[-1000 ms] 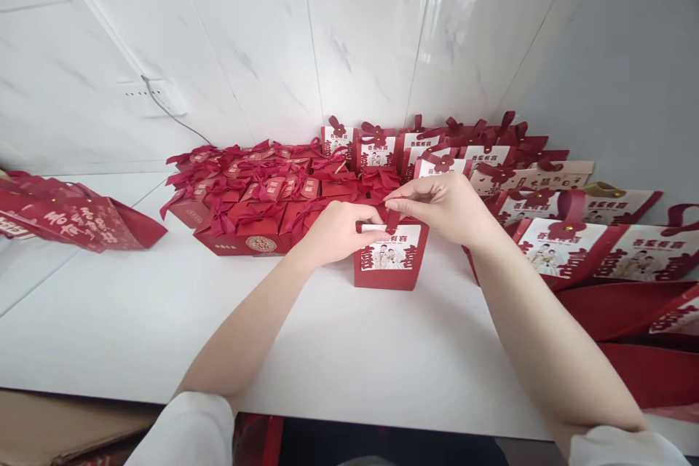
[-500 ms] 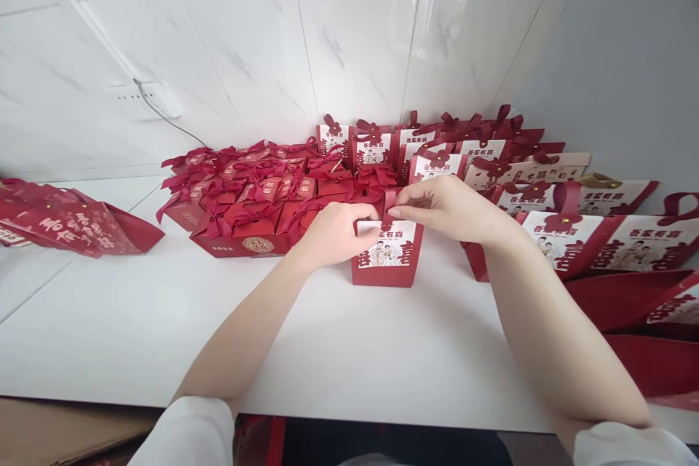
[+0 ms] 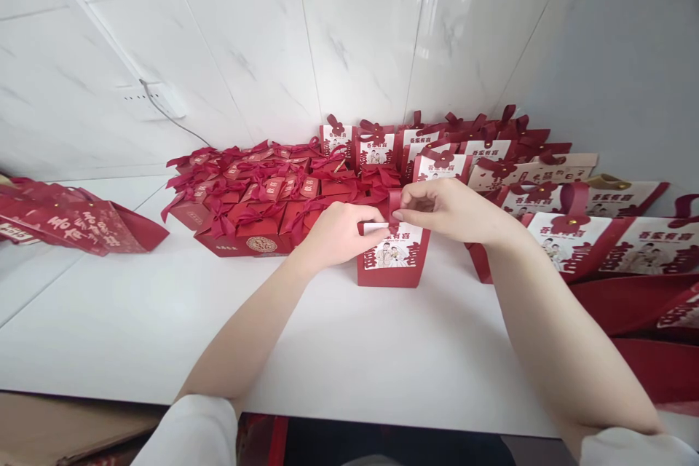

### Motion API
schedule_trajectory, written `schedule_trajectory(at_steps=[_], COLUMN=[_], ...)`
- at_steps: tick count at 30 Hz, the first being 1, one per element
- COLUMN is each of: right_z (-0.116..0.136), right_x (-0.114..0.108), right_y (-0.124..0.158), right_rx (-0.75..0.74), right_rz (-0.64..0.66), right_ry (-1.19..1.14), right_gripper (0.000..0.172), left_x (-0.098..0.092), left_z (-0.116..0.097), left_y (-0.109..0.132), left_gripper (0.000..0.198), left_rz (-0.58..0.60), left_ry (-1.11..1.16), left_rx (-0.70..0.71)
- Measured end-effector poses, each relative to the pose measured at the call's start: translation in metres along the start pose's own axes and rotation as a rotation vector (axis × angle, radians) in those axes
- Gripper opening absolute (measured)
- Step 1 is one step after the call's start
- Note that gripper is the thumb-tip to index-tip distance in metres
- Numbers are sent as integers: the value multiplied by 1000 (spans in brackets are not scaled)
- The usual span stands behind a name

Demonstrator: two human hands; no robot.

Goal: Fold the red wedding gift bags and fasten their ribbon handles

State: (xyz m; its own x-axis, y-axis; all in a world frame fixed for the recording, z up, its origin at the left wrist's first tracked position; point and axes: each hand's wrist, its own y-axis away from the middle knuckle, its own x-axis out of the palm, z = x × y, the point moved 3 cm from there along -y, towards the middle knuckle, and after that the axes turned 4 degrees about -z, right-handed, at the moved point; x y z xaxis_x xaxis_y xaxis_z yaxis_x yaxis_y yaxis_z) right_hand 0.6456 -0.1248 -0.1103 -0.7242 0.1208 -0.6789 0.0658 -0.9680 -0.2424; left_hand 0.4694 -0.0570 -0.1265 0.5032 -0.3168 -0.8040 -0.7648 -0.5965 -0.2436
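1. The top edge of the red gift box (image 3: 392, 262) sits under the left hand (image 3: 338, 233) and right hand (image 3: 451, 210), so its closure can't really be made out.
2. The flat bags (image 3: 628, 247) on the right run off the edge. Same goes for the red bags (image 3: 76, 222) on the left.
3. The print on the small boxes (image 3: 256, 193) is way too tiny to read.

Centre: gift box (image 3: 392, 262) on counter (image 3: 328, 357), left hand (image 3: 338, 234) and right hand (image 3: 448, 208) at its top | centre-left, behind: small boxes (image 3: 245, 200) | upper centre: upright boxes (image 3: 376, 147) along wall (image 3: 354, 36) | right edge: flat bags (image 3: 611, 240) | left edge: folded bags (image 3: 70, 222)
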Motion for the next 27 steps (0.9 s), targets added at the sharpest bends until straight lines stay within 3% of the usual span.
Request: schedule_trajectory(at_steps=[5, 9, 17, 21, 27], right_z=[-5, -5, -5, -4, -2], right_x=[1, 1, 0, 2, 11], right_y=[-2, -2, -1, 0, -1], right_rx=[11, 5, 12, -13, -42], right_rz=[23, 29, 23, 88, 76], right_ry=[-68, -66, -44, -3, 64], right_gripper=[23, 23, 22, 17, 11], left_x=[-3, -5, 0, 0, 1], left_z=[-3, -5, -2, -1, -1], left_y=[1, 3, -1, -2, -3], left_gripper=[17, 20, 24, 26, 25], left_rz=[-30, 0, -95, -79, -94], left_ry=[-126, -114, -170, -143, -142], left_rx=[76, 136, 229, 268, 225])
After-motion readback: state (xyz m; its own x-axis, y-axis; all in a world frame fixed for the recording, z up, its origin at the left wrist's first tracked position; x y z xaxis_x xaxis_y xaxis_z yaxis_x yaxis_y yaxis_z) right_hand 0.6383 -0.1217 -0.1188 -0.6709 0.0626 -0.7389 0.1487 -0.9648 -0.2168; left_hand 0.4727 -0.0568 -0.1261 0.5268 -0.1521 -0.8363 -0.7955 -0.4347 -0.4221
